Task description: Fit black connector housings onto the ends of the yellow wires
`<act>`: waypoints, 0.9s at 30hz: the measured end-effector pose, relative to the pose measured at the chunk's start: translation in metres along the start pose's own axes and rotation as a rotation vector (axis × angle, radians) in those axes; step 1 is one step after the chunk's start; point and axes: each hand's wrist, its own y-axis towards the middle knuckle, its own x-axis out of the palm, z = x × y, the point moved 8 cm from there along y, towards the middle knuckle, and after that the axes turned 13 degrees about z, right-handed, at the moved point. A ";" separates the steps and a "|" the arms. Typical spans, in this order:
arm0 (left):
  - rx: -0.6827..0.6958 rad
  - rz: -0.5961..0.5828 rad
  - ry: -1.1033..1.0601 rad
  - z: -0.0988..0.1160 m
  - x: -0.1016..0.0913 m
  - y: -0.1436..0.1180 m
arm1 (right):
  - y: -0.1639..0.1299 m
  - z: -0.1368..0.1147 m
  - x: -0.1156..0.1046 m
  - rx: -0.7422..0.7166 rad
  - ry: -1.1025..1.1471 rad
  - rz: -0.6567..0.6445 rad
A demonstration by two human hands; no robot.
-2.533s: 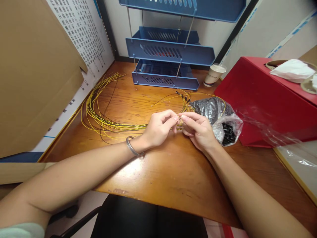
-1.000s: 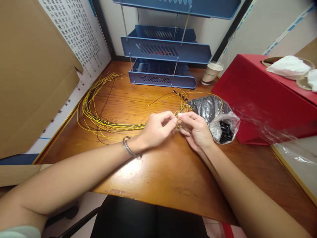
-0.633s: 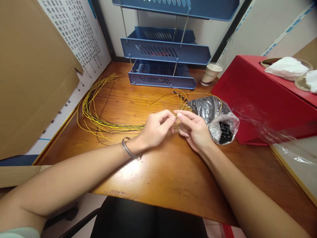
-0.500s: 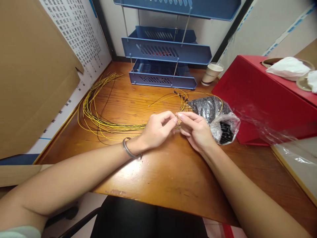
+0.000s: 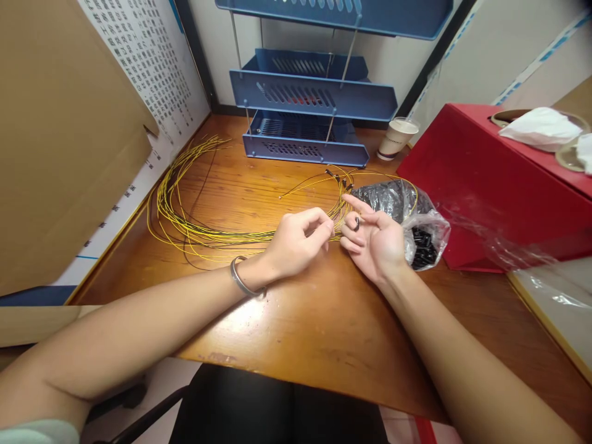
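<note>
My left hand [image 5: 303, 240] is closed in a pinch, thumb against forefinger; whatever sits between those fingertips is too small to make out. Beneath and behind it runs a bundle of thin yellow and black wires [image 5: 217, 235], looped at the left, with small black ends [image 5: 343, 182] near the bag. Just to the right, my right hand [image 5: 374, 240] is turned palm up, its forefinger stretched out and the other fingers curled. A small black piece [image 5: 356, 223] lies held in the curled fingers. Beside this hand rests a clear plastic bag [image 5: 391, 198] full of small black pieces [image 5: 423, 246].
A blue tiered tray rack [image 5: 305, 148] stands at the back of the wooden table [image 5: 296, 333], with a paper cup [image 5: 396, 139] beside it. On the right is a red box [image 5: 499, 191] with tape rolls and tissue on top. Cardboard [image 5: 60, 148] rises at the left.
My right hand has drawn away from my left fingertips and rolled palm up, bringing the small black piece into view. The left hand has barely moved.
</note>
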 end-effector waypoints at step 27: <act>0.006 -0.010 0.006 0.000 0.000 -0.001 | 0.012 -0.009 -0.011 -0.064 0.094 0.058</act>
